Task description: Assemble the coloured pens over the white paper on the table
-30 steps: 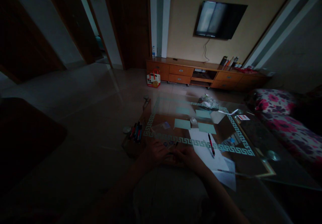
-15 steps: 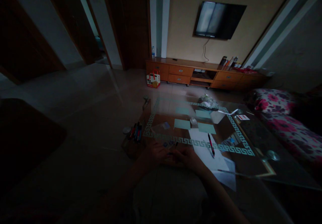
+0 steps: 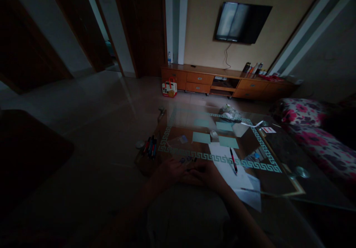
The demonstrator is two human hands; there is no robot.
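At the near edge of the glass table (image 3: 200, 155), my left hand (image 3: 172, 170) and my right hand (image 3: 205, 170) are close together, fingertips almost meeting. Both hands have curled, closed fingers around something small and dark that I cannot make out in the dim light. Just beyond the fingertips lie a few small items (image 3: 187, 159), too dark to name. Right of my right hand, a pen (image 3: 233, 160) with red and black parts rests on white paper (image 3: 222, 168). Several pens (image 3: 150, 147) lie in a group beyond my left hand, at the table's left edge.
A clear plastic bag (image 3: 178, 141) lies flat on the glass. A crumpled plastic bundle (image 3: 229, 113) sits at the table's far side, near a red-and-white card (image 3: 268, 130). Behind stand a wooden TV cabinet (image 3: 198, 78) and a gift bag (image 3: 169, 88). A floral sofa (image 3: 319, 136) is at right.
My hands stay at nearly the same spot. The fingers shift slightly, and the small items just beyond them look a little displaced. Everything else is unchanged.
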